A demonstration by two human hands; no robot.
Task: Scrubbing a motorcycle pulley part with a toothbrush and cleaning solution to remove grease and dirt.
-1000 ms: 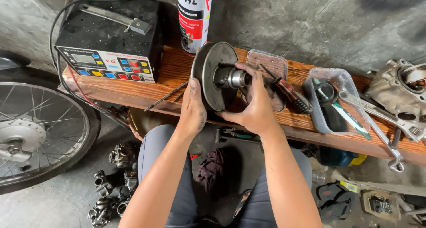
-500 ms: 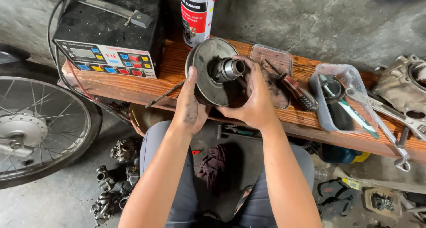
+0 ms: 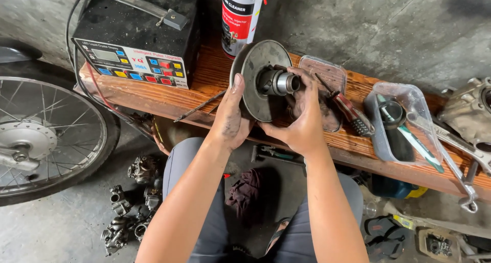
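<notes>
Centre frame: my left hand (image 3: pixel 231 121) backed the pulley disc (image 3: pixel 255 76) by its rim, fingers curled behind. My right hand (image 3: pixel 303 122) cupped it from below, thumb by the hub sleeve (image 3: pixel 279 82), so the disc stood on edge over the wooden bench (image 3: pixel 204 86). Behind: spray can (image 3: pixel 241 17); right, a screwdriver (image 3: pixel 343 105); upper left, a charger box (image 3: pixel 135 35).

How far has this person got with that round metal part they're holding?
Already done: the metal disc with its hub is off any machine and stands on edge on the wooden bench. In hand: the left hand steadies the disc's rim while the right hand grips around the hub. Left: the screwdriver and the spray can lie untouched; how much work remains cannot be told.
</notes>
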